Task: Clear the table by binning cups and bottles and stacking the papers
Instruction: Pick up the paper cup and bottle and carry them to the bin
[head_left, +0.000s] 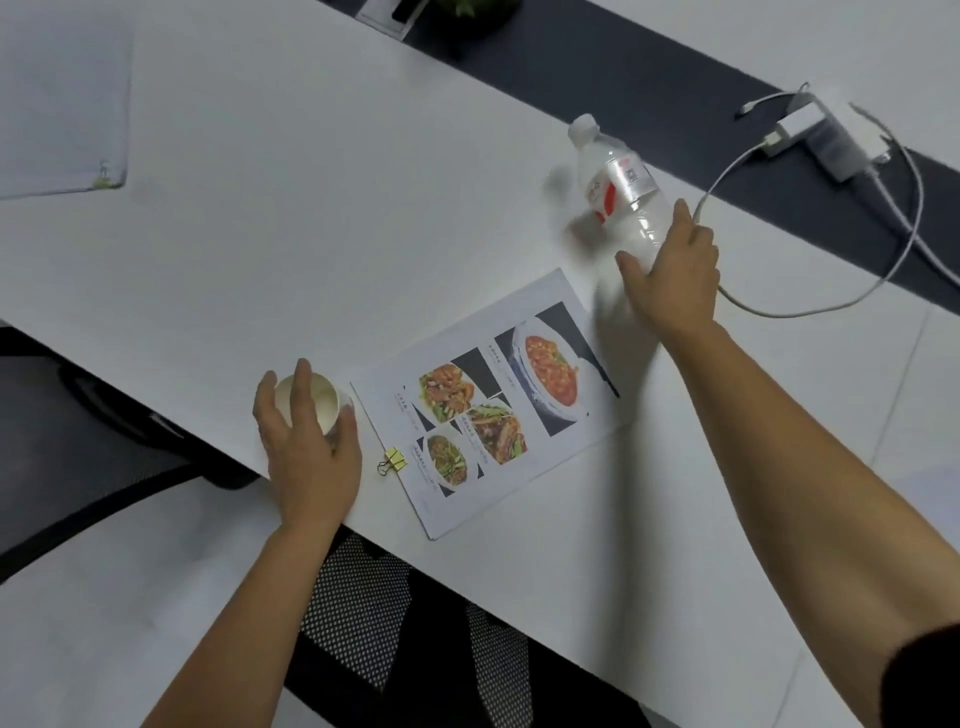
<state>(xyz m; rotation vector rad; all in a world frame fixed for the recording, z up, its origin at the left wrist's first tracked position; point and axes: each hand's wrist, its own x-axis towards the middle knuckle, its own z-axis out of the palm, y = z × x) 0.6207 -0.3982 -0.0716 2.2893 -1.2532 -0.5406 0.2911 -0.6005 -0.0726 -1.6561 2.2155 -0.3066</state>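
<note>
On the table (260, 234), the left hand (306, 457) clasps a cup (324, 399), half hiding it; the right hand (670, 275) grips a blurred bottle (623, 184), covering its base; a paper (493, 405) lies between.

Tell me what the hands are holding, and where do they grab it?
The left hand holds the paper cup round its side, near the rim. The right hand grips the water bottle round its lower body.

White table (311, 208), food-photo sheet (488, 405), yellow binder clip (392, 460), paper cup (326, 404), white cable (810, 312)
</note>
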